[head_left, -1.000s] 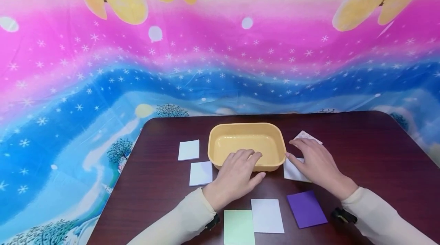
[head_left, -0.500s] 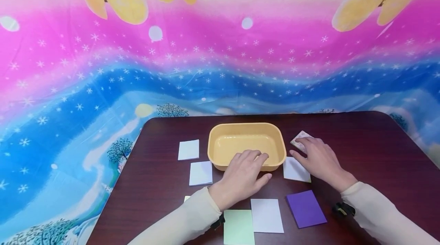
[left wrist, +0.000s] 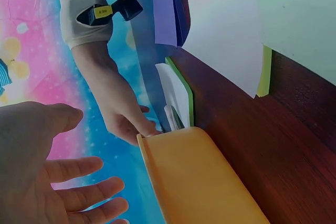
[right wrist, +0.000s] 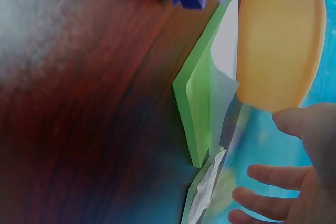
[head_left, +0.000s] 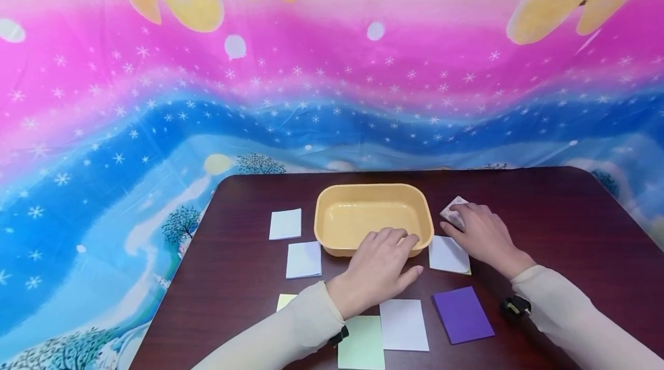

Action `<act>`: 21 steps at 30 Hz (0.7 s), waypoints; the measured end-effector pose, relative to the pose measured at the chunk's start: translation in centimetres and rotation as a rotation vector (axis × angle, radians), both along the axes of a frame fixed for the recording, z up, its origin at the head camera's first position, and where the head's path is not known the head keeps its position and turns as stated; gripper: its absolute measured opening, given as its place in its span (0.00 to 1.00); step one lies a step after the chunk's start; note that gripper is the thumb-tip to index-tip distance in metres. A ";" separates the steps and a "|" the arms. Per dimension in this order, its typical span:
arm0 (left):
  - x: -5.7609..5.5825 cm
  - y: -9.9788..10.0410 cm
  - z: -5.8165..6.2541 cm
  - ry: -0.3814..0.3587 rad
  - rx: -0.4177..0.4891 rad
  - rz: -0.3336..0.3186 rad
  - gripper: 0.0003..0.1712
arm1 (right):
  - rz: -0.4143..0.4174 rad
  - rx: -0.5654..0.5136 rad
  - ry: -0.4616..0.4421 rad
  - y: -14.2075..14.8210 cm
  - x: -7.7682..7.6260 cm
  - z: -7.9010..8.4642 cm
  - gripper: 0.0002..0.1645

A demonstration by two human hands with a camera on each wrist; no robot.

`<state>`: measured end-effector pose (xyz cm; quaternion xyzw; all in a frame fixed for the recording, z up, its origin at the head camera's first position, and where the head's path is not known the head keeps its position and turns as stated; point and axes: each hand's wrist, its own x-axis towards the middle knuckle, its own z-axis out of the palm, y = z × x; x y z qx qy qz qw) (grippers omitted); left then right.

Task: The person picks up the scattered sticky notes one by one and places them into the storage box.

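Observation:
My left hand hovers over the front rim of a yellow plastic basin. Its fingers are spread and hold nothing in the left wrist view. To the basin's right, my right hand reaches over a small patterned notepad, partly covering it. In the right wrist view its fingers are apart and loosely bent, with nothing between them; whether a fingertip touches the pad cannot be told. Nearer me, a white-topped pad lies by the basin's right corner, with a green edge in the right wrist view.
Two white pads, one farther back and one nearer, lie left of the basin. In front are a pale green pad, a white pad and a purple pad. A yellow pad is partly under my left sleeve.
My left hand has drifted right along the basin's front. My right hand has shifted right, away from the basin's rim, uncovering more of the white-topped pad. A yellow pad's corner now shows beside my left sleeve.

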<state>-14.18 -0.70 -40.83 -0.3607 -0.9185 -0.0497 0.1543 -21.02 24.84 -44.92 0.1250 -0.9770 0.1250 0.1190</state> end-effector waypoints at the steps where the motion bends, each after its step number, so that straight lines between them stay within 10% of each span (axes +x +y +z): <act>1: 0.0 0.1 0.0 0.001 0.000 -0.001 0.29 | -0.004 0.004 -0.008 0.1 -0.1 0.0 0.31; 21: 0.2 0.9 0.0 -0.006 -0.025 -0.020 0.28 | -0.081 0.062 -0.074 1.3 -1.6 -0.8 0.39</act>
